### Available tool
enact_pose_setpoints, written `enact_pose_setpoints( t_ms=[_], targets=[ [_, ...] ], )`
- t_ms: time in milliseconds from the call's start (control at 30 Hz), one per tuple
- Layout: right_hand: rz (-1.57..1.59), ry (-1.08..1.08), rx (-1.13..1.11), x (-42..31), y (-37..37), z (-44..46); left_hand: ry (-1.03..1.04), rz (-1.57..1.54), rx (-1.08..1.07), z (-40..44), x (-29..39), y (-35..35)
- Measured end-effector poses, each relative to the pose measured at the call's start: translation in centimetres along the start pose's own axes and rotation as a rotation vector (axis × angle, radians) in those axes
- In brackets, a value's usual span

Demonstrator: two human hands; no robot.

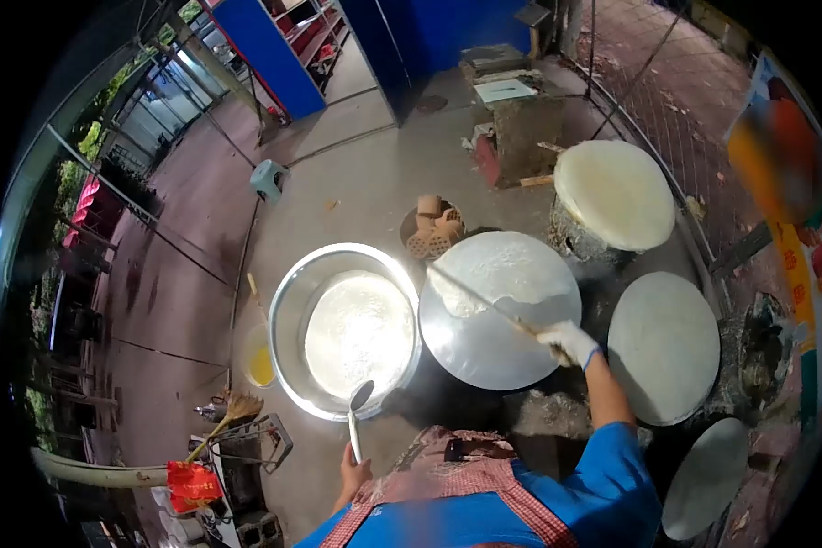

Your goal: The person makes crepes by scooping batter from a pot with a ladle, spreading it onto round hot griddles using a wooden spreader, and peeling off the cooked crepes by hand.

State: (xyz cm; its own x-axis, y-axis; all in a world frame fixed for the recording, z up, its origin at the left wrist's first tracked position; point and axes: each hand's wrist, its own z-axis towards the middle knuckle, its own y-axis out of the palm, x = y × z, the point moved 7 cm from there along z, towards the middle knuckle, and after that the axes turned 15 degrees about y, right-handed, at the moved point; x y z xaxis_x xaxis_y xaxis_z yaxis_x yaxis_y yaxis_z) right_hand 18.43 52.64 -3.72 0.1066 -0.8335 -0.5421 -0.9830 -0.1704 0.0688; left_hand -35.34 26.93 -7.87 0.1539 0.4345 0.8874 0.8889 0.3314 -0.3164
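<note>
My left hand (353,473) is closed round the handle of a ladle (355,429), whose bowl is at the near rim of a large metal basin (286,320). White batter (359,333) lies inside the basin. On the right, my gloved right hand (570,344) grips a long thin wooden stick (484,302). The stick reaches across a round metal griddle (484,361). Pale batter (498,265) covers the far part of the griddle, and bare metal shows nearer me.
A cream round sheet (615,194) tops a stand at the back right. Two round plates (664,349) (706,478) sit at the right. Perforated clay-coloured pieces (434,228) lie beyond the griddle. A stool (268,181), yellow liquid (262,365) and a broom (237,408) are left.
</note>
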Motion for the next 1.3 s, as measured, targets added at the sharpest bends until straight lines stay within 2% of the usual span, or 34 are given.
enact_pose_setpoints(
  t_ms=[67, 100, 133, 200, 233, 267, 333, 400, 433, 467, 533, 600, 633, 667, 700, 767, 867, 900, 933, 967, 1000, 1067, 1133, 1200, 1267, 1300],
  targets=[
    [0.058, 0.147, -0.084, 3.7, 0.4, -1.0, 0.025, 0.024, 0.054, -0.2, -0.4, -0.2],
    [0.036, 0.109, -0.087, 2.8, 0.1, -3.0, 0.039, 0.035, 0.085, -0.3, -0.4, -0.1],
    [0.021, 0.065, -0.092, 1.6, 0.0, -4.7, 0.021, 0.039, 0.076, -0.4, 0.0, 0.2],
    [-0.037, -0.033, 0.077, -0.5, -3.0, -1.5, -0.021, 0.077, 0.045, -1.3, 1.3, -0.5],
    [0.136, -0.132, 0.164, -2.0, -3.9, 0.5, -0.001, 0.117, 0.057, -1.7, 2.0, -0.6],
    [0.111, -0.313, 0.195, -4.5, -4.1, 1.3, -0.001, 0.140, 0.058, -1.9, 1.7, -0.7],
    [-0.119, -0.179, 0.137, -6.0, -1.9, 1.2, -0.006, 0.195, 0.071, -1.6, -0.1, -1.7],
    [-0.193, -0.067, -0.004, -3.7, -0.8, 0.6, -0.002, 0.006, 0.033, -1.1, -2.5, -2.1],
    [-0.165, 0.022, -0.071, -0.5, -1.7, 1.7, -0.007, 0.036, 0.048, -1.3, -2.2, -2.2],
    [-0.128, 0.077, -0.103, 0.1, -1.0, -2.0, -0.013, 0.055, 0.064, -1.7, -2.0, -1.9],
    [-0.147, 0.130, -0.107, 3.1, -2.7, -3.1, -0.017, 0.003, 0.082, -2.0, -2.0, -1.8],
    [-0.177, 0.111, -0.044, 2.1, -4.6, -2.6, -0.003, -0.009, 0.094, -3.0, -1.4, -1.7],
    [-0.178, -0.047, 0.002, -0.1, -4.8, -1.1, -0.001, 0.058, 0.102, -3.4, -0.8, -1.9],
    [-0.038, -0.284, 0.013, -4.6, -2.4, -2.5, 0.005, 0.133, 0.102, -3.6, 0.1, -2.1],
    [0.072, -0.438, 0.083, -4.7, -3.9, 4.4, 0.009, 0.092, 0.107, -4.0, 1.0, -2.0],
    [-0.149, -0.365, 0.115, -9.2, -0.5, 2.1, -0.025, 0.087, 0.138, -3.7, -1.5, -2.3],
    [-0.429, -0.128, -0.050, -5.8, -0.3, 3.3, -0.084, -0.026, 0.180, -4.5, -2.1, -2.7],
    [-0.374, -0.123, -0.064, -3.6, -1.1, 2.4, -0.073, -0.029, 0.187, -4.2, -2.4, -2.7],
    [-0.281, 0.072, -0.095, -1.6, -1.7, -0.5, -0.075, -0.035, 0.200, -4.6, -2.8, -2.7],
    [-0.308, 0.086, -0.130, 0.0, -2.5, -2.1, -0.126, -0.032, 0.197, -5.2, -2.6, -2.5],
    [-0.277, 0.117, -0.066, 2.7, -4.9, -1.5, -0.160, -0.033, 0.192, -5.2, -2.3, -2.4],
    [-0.249, 0.133, 0.015, 1.7, -6.2, -3.2, -0.110, -0.087, 0.181, -5.4, -3.2, -2.5],
    [-0.191, -0.176, -0.062, -2.3, -4.4, -0.9, -0.128, -0.066, 0.179, -5.8, -3.0, -2.9],
    [-0.160, -0.368, 0.107, -7.1, -1.2, 0.8, -0.118, -0.087, 0.135, -5.8, -2.5, -3.2],
    [-0.379, -0.183, 0.064, -6.9, 0.8, 4.3, -0.107, -0.070, 0.108, -5.9, -2.0, -4.3],
    [-0.402, -0.128, 0.027, -5.4, 1.2, 3.3, -0.071, -0.047, 0.112, -5.7, -2.3, -5.2]
  ],
)
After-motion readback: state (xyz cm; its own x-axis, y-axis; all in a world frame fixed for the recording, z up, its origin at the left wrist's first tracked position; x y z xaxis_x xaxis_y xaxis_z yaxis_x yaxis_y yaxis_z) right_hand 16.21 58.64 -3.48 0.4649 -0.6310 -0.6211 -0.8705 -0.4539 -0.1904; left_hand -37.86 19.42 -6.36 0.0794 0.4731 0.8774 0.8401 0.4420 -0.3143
